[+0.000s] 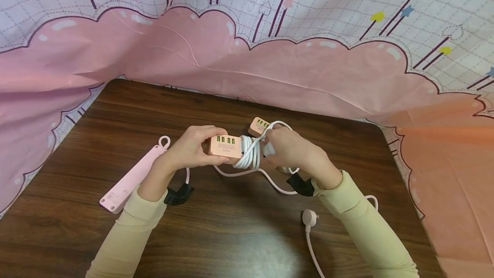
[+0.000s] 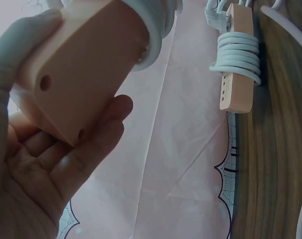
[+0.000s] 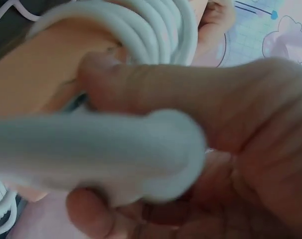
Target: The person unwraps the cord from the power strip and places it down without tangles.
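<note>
Peach strip [image 1: 225, 146] likely light, rigid; I'd grip its bare end, as left hand [image 1: 191, 146] does, right hand [image 1: 291, 147] pinching white plug [image 1: 269, 149] near it.

From my head I look forward and down over the table [image 1: 231, 237]; both wrist views crowd close, sharing the coiled cord [image 3: 163, 30].

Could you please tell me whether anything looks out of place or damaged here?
Nothing looks spilled or damaged. Only the pale pink cord seems untidy, trailing in loose bends across the table, whereas the white cord is coiled around the peach power strip in the left hand.
</note>
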Motion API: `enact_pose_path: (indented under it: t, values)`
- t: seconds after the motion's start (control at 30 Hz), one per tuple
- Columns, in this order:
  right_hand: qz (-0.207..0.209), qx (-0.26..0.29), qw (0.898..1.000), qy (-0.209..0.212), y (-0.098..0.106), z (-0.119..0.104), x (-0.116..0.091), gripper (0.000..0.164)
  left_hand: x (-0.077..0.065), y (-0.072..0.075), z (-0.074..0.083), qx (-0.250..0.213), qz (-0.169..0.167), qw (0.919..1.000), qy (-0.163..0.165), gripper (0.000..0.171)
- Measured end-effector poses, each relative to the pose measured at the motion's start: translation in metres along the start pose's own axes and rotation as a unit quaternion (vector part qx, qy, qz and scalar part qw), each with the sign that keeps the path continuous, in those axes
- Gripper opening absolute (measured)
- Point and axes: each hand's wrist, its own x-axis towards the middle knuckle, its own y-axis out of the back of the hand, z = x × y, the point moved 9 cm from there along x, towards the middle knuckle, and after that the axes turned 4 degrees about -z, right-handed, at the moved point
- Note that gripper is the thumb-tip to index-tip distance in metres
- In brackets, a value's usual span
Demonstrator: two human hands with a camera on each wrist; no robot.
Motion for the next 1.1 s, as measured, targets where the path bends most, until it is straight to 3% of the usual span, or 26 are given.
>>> enact_pose_path:
  t: [0.17,0.4,0.6,0.77,0.9,1.1]
  values:
    - [-0.021,0.016,1.000,0.010,-0.003,-0.001,0.005,0.012,-0.002,0.000,0.000,0.009,0.001,0.9999,-0.006,0.052]
    - [-0.049,0.046,0.997,-0.027,-0.004,0.003,0.004,0.012,-0.002,0.002,0.002,0.003,-0.002,1.0000,-0.004,0.052]
    - [0.004,0.082,0.996,-0.037,0.002,0.009,0.001,0.018,-0.003,0.005,0.004,0.004,0.013,0.9998,-0.014,0.052]
    - [0.040,0.042,0.998,-0.039,0.004,0.006,-0.004,0.016,0.000,0.004,0.008,0.019,0.019,0.9994,-0.022,0.052]
    - [0.057,0.015,0.998,-0.032,0.002,0.001,-0.006,0.018,-0.001,0.002,0.008,0.022,0.010,0.9996,-0.011,0.055]
    - [0.064,0.041,0.995,-0.057,-0.005,0.009,-0.007,0.037,-0.001,0.001,0.008,0.024,0.016,0.9994,-0.021,0.053]
